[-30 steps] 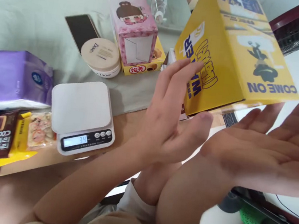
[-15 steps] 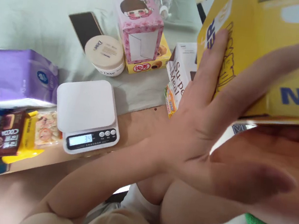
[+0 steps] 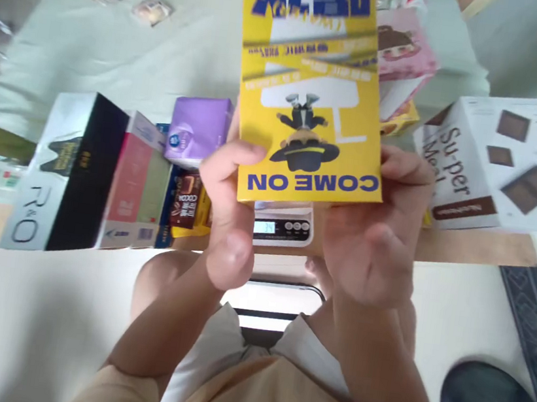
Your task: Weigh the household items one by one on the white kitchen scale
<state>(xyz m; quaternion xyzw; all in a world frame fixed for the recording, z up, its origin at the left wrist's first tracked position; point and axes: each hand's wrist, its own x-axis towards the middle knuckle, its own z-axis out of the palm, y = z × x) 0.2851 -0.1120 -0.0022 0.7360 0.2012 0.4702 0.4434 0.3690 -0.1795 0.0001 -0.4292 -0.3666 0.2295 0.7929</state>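
Note:
A yellow box point(image 3: 307, 91) with "COME ON" printed upside down and a cartoon figure in a hat is held up in front of me. My left hand point(image 3: 231, 203) grips its lower left corner, with the thumb bent at the front edge. On the other side, my right hand point(image 3: 378, 229) has its fingers curled at the lower right corner and the palm turned up. Below the box, a white kitchen scale point(image 3: 285, 227) on the table is partly covered; its display seems to read 34.
Left of the scale stand a purple tissue pack point(image 3: 197, 129), a cocoa packet point(image 3: 185, 200), a pink box point(image 3: 132, 183) and a black-and-silver box point(image 3: 69, 168). To the right are a white Su-per Meal box point(image 3: 505, 166) and a pink box with a cartoon girl point(image 3: 406, 54).
The yellow box has come from the right side to the middle. My left hand, spread across it before, now grips its left corner, and my right hand holds the right one.

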